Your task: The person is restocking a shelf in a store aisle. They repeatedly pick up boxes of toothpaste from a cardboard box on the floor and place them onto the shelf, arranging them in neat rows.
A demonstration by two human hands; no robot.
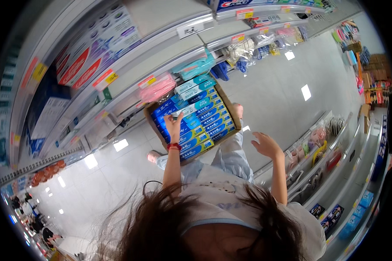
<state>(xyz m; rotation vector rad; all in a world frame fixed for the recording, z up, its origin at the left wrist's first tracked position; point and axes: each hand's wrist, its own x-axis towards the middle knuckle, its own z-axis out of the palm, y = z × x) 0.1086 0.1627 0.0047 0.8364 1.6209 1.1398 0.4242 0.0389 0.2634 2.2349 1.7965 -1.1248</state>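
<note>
A cardboard box (pixel 230 109) in front of me is packed with toothpaste cartons, many of them blue and yellow (pixel 196 149). My left hand (pixel 173 124), with a red band at the wrist, is over the box's left half; its thumb and fingers pinch the end of a white and teal toothpaste carton (pixel 193 109) that lies across the others. Two more white and teal cartons (pixel 196 89) lie at the box's far end. My right hand (pixel 266 145) hangs to the right of the box, fingers apart, touching nothing.
Shelving with price tags (pixel 105 79) runs along the left and far side, holding large toothpaste packs (pixel 98 49). Pink (pixel 158 88) and teal packets (pixel 196 67) sit by the box. Another rack (pixel 333 156) stands at right. Tiled floor (pixel 274 94) lies between them. People are far off at lower left.
</note>
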